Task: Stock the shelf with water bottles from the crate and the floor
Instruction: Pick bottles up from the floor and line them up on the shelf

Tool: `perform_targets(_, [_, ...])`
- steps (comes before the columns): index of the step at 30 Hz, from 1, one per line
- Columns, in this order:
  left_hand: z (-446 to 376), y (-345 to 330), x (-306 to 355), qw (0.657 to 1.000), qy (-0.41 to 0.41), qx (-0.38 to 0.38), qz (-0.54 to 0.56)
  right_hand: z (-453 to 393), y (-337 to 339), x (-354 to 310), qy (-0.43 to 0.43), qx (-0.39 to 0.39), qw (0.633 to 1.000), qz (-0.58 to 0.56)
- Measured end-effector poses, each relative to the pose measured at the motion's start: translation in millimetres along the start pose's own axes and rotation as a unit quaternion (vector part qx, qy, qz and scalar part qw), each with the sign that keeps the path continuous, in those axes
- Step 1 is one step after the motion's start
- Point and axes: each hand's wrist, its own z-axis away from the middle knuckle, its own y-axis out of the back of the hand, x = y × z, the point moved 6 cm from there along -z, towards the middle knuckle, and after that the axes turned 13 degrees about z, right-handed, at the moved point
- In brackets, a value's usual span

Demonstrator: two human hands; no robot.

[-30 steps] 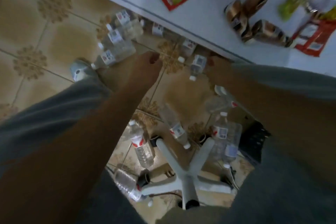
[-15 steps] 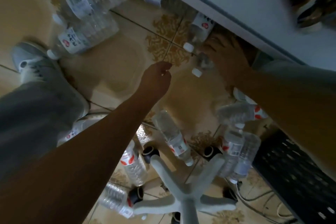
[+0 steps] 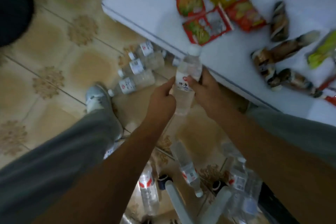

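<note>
A clear water bottle (image 3: 186, 80) with a white cap and white label is held upright in the air just off the front edge of the white shelf (image 3: 151, 14). My right hand (image 3: 205, 91) grips its middle from the right. My left hand (image 3: 161, 100) holds it from the left, fingers curled at the label. Several more bottles lie on the tiled floor: a cluster under the shelf's edge (image 3: 138, 72) and others around the chair base (image 3: 189, 169).
Red snack packets (image 3: 205, 27), brown packets (image 3: 280, 49) and a green one (image 3: 323, 49) lie on the shelf top. A white star-shaped chair base (image 3: 174, 200) stands below. A dark crate (image 3: 272, 205) sits at the bottom right. My grey shoe (image 3: 96, 96) is on the floor to the left.
My right hand has lifted a bottle from under the shelf's edge up to shelf height. My left hand has closed on it too. The view has tilted upward.
</note>
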Motion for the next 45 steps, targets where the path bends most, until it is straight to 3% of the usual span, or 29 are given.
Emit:
perform_targets(4, [72.6, 16.5, 101.4, 0.988, -0.13, 0.051, 0.071, 51.2, 20.1, -116.8, 0.121, 0.018, 0.992, -0.004])
perform_targets(7, [131.8, 16.5, 168.3, 0.967, -0.221, 0.058, 0.114, 103.0, 40.0, -194.8, 0.212, 0.032, 0.975, 0.057])
perform_targets(11, [205.4, 2.5, 240.1, 0.941, -0.295, 0.037, 0.159, 183.9, 83.4, -275.8, 0.27, 0.012, 0.96, 0.078])
perform_targets(15, [269.7, -26.4, 291.7, 0.921, -0.363, -0.015, 0.14, 259.0, 144.1, -311.3, 0.309, -0.022, 0.943, 0.123])
perform_targets(21, [342.6, -71.7, 327.4, 0.885, -0.439, -0.086, 0.13, 353.9, 222.5, -344.3, 0.347, 0.112, 0.9, 0.238])
perform_targets(27, [387.3, -96.7, 348.4, 0.88, -0.456, -0.094, 0.094, 417.1, 264.2, -344.7, 0.367, 0.25, 0.894, 0.059])
perform_targets(30, [391.7, -93.7, 356.0, 0.873, -0.478, -0.079, 0.064, 419.3, 265.7, -350.0, 0.364, 0.263, 0.893, 0.027])
perform_targets(35, [363.6, -67.4, 378.6, 0.884, -0.461, -0.068, 0.034, 384.5, 246.8, -380.1, 0.371, 0.22, 0.901, 0.046])
perform_targets(45, [222.1, -19.4, 488.1, 0.897, -0.439, -0.044, 0.009, 218.0, 224.3, -490.3, 0.403, 0.214, 0.886, 0.08])
